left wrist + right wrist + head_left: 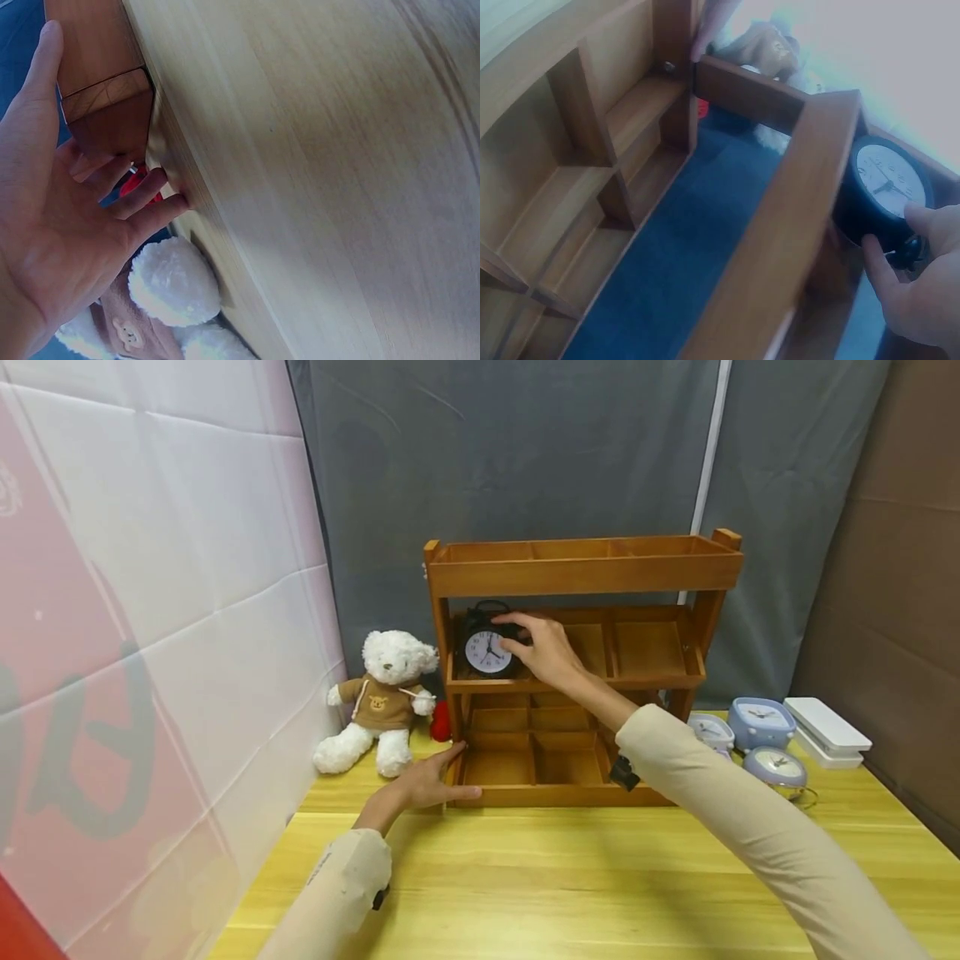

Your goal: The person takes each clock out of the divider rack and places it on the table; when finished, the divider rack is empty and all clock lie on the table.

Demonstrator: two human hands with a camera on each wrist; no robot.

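Observation:
A black alarm clock (489, 652) with a white round dial stands in the left compartment of the wooden rack's (585, 578) middle tier. My right hand (546, 647) holds it from the right, thumb on the dial's edge and fingers over its top. The right wrist view shows the clock (891, 180) tilted in the picture, with the thumb and a finger of my right hand (922, 289) on its edge. My left hand (427, 779) touches the rack's lower left corner, its thumb stretched along the front rail. In the left wrist view, the fingers of this hand (75, 195) reach along the rack's side.
A white teddy bear (386, 702) in a brown top sits left of the rack, with a red object (441, 722) beside it. At right stand a blue clock (761, 723), a round clock (777, 767), a pale clock (711, 731) and white boxes (827, 727).

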